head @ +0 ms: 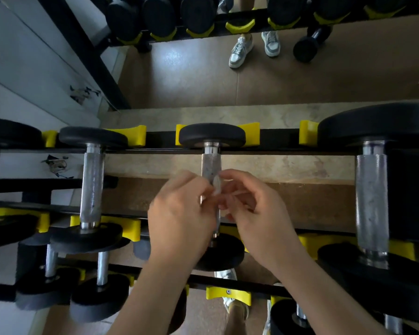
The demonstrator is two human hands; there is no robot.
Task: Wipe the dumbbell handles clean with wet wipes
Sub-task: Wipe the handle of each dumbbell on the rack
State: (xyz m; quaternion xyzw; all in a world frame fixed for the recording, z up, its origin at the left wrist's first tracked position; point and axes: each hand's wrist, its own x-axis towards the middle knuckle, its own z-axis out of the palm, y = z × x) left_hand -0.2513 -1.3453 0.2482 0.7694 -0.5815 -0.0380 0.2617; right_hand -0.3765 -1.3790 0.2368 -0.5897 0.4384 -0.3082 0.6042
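Observation:
A small dumbbell lies across the top tier of the rack, its knurled steel handle (211,164) running away from me between two black heads. Both hands meet over the middle of that handle. My left hand (182,218) and my right hand (254,209) each pinch a small, crumpled white wet wipe (217,186) that sits against the handle. The hands hide the lower half of the handle. Only a little of the wipe shows between the fingertips.
Neighbouring dumbbells lie on the same tier: one to the left (92,184), a bigger one to the right (371,197). Yellow cradles (254,132) hold the heads. A lower tier carries more dumbbells (102,269). A mirror behind shows white sneakers (240,50) on the brown floor.

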